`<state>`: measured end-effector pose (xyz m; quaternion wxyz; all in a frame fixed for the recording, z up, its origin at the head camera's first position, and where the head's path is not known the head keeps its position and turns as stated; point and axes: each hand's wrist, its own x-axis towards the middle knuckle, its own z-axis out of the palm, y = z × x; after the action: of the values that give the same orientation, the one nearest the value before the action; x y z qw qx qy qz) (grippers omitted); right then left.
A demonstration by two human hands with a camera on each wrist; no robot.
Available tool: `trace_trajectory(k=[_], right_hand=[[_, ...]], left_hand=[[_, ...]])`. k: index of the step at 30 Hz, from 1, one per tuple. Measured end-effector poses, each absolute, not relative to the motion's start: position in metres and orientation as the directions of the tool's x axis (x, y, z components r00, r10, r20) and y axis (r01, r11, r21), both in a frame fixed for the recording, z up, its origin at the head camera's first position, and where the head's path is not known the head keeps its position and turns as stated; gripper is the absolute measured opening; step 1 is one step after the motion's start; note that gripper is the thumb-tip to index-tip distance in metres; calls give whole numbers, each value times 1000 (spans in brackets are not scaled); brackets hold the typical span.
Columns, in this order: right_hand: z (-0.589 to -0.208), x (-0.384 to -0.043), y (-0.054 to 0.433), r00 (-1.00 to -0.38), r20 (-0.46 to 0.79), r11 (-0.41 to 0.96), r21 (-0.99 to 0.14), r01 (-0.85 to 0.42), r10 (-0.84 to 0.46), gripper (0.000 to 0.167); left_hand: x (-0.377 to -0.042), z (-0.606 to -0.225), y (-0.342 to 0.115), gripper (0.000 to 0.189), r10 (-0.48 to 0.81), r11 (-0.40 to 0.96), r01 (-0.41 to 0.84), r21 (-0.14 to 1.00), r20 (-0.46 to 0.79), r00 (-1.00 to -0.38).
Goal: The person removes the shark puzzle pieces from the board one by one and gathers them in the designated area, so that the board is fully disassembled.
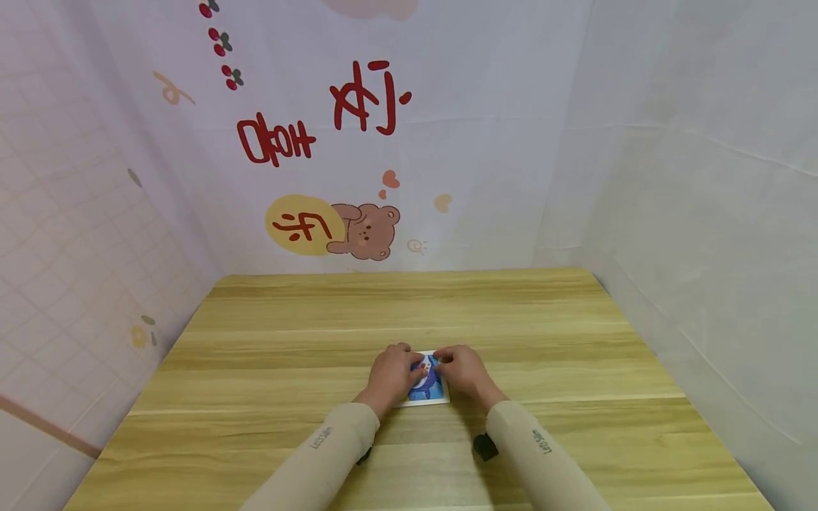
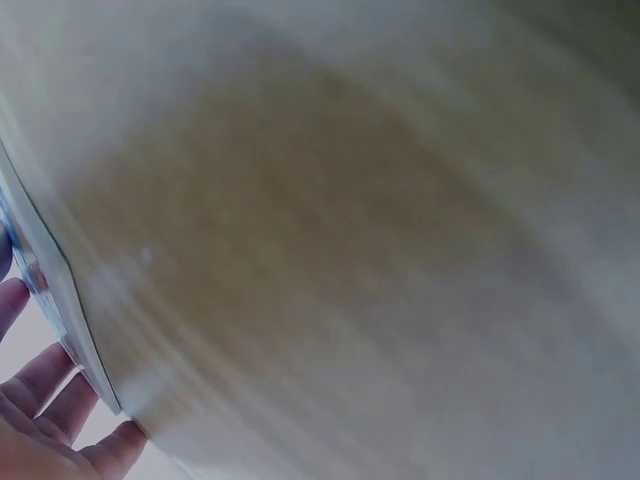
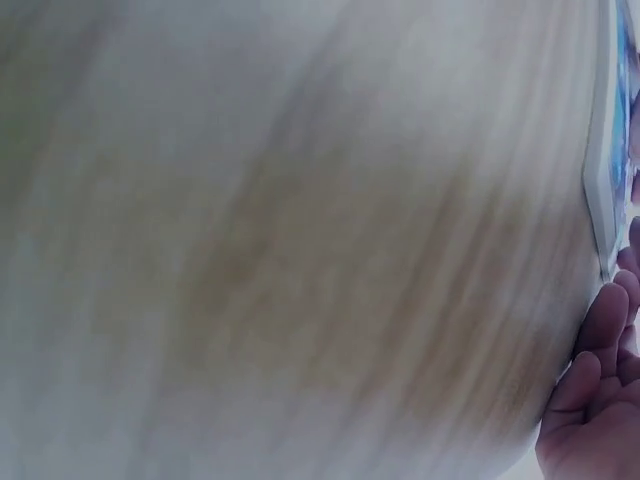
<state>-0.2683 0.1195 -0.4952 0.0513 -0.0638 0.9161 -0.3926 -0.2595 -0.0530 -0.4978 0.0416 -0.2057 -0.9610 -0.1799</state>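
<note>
A flat, thin board (image 1: 434,390) with a white border and a blue picture, partly white and red, lies on the table. My left hand (image 1: 391,372) rests over its left side, with thumb and forefinger reaching onto the picture. In the left wrist view, fingers (image 2: 68,408) of that hand lie loosely extended along the board's edge (image 2: 75,310). My right hand (image 1: 465,369) is at the far right corner, its thumb and forefinger close together over the picture. Other fingers (image 3: 603,325) bend beside the corner in the right wrist view. Whether they pinch anything I cannot tell.
The wood-grain table (image 1: 287,341) runs back to a white cloth wall (image 1: 486,142) printed with red characters and a bear (image 1: 367,231). More cloth closes off both sides. A dark wrist device (image 1: 486,447) shows beneath the right sleeve (image 1: 540,454).
</note>
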Motion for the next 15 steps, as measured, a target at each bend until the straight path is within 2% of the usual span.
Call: trace_trajectory(k=[7,15], right_hand=[[-498,-268,121,-986,-104,575,-818,12,-128,25],[-498,-270,122,-980,-166,508,-857,88,-110,25]], left_hand=[[-260,-500,-52,34,383,865,400,302,116,-916],[-261,-503,-55,34,379,865,401,301,130,-916]])
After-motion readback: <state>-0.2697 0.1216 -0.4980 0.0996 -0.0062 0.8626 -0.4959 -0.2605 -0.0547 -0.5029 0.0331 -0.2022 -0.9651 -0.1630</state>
